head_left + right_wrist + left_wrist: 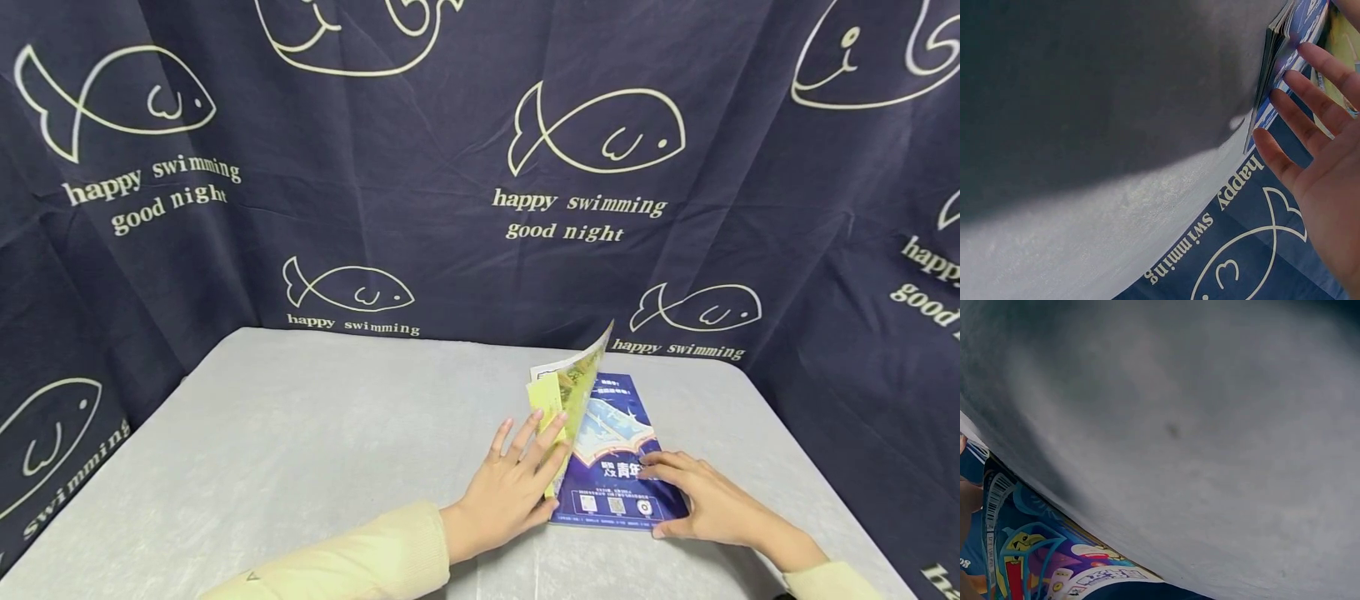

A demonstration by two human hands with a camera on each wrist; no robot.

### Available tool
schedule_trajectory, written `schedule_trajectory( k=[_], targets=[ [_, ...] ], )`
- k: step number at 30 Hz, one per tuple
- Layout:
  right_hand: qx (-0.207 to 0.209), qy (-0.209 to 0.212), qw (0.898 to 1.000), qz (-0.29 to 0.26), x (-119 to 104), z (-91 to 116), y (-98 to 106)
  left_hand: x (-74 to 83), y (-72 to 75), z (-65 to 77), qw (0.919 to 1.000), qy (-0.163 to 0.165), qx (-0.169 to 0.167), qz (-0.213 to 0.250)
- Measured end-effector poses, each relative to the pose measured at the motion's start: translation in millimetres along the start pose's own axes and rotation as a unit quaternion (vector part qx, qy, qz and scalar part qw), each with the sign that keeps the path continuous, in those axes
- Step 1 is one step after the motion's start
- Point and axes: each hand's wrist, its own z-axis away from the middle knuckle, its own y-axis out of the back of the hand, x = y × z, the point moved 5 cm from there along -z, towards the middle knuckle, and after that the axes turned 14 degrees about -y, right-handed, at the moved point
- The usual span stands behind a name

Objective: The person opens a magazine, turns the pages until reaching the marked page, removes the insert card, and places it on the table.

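On the table's right half lies a magazine [615, 467] with a dark blue cover showing a picture of a white open book and printed codes. A green illustrated leaf [581, 392] stands raised along its left side, with a pale yellow strip [545, 396] against it. My left hand [506, 492] rests on the strip and leaf, fingers straight and spread. At the magazine's lower right, my right hand [705, 498] touches the cover with its fingers, thumb by the edge. The right wrist view shows those fingers relaxed against the page edges [1275, 50]. A colourful barcoded cover [1029, 550] appears in the left wrist view.
A pale grey cloth covers the table [300, 442]. Behind and at both sides hangs a dark blue curtain [450, 167] printed with white fish and lettering; it meets the table's back edge.
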Motion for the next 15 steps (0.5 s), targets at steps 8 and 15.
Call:
schedule_trajectory(
  k=[8, 15],
  targets=[
    [-0.003, -0.002, 1.000, -0.007, 1.8, 0.3, 0.6, 0.1, -4.3, 2.5, 0.9999, -0.011, -0.005, 0.000],
    [0.005, 0.006, 1.000, -0.012, 2.8, 0.8, 3.3, -0.4, -5.2, 5.8, 0.9998, -0.009, -0.008, -0.019]
  ],
)
